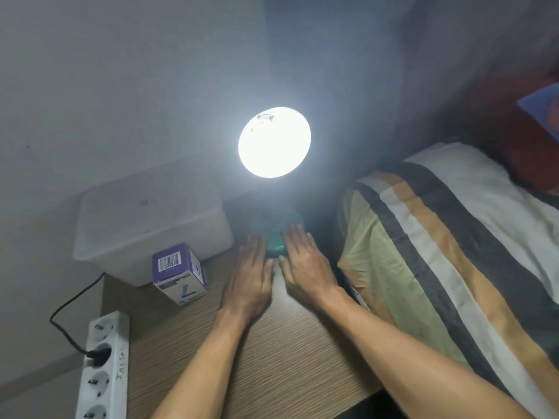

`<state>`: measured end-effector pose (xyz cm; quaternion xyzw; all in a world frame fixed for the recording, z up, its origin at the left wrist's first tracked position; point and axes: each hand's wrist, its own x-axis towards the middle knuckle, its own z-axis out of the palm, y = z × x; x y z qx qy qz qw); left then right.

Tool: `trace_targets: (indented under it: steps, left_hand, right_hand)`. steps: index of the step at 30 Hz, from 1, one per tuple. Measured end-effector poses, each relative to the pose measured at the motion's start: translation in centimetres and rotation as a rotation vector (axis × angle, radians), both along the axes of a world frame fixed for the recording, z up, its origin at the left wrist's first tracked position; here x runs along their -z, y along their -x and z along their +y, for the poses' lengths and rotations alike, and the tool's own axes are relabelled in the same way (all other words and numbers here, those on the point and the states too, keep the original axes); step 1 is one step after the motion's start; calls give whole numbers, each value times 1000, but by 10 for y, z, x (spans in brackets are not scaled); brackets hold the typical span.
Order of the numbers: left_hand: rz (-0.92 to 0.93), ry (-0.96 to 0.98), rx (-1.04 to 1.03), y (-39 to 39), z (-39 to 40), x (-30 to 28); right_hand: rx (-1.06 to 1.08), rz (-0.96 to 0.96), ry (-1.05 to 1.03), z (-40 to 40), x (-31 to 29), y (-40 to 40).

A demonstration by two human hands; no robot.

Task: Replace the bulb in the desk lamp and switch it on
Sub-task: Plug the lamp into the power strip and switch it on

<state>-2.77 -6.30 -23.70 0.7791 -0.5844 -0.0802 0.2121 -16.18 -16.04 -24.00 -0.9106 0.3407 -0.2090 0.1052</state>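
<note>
2 hands flat on the wooden desk (272,343), palms down, fingers spread and gripping nothing: left hand (252,276) just left of the lamp base (273,234), right hand (305,263) with fingertips lying on the base's right edge.

Desk lamp stands at the back of the desk between the white plastic tub (145,219) and the striped pillow (438,252). Lamp head (274,142) is lit, glare blows out everything inside, so the bulb itself can't be made out. Task looks done, judging by the light.

Handling: base looks weighted and smooth, the place to steady it. Neck is lost in shadow. A bulb this bright could be warm and is fragile, so I'd hold the shade rim, not the glass.

Writing: bulb box (180,272) shows a barcode and a big "7", brand unreadable. White power strip (104,370) has handwriting along its side, illegible; 1 black plug (96,354) is seated in it.
</note>
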Motion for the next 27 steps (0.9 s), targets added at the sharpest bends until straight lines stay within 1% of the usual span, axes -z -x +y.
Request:
trace_targets:
  steps: [18,23,27]
  left_hand:
    - [-8,-19,0,1,0,1]
    - [-20,65,0,-5,-3,11]
    - [-32,53,4,-5,-2,11]
  right_hand:
    - [11,6,-36,0,-3,1]
    - [23,16,-2,-3,3,1]
    - [26,22,5,-1,1,1]
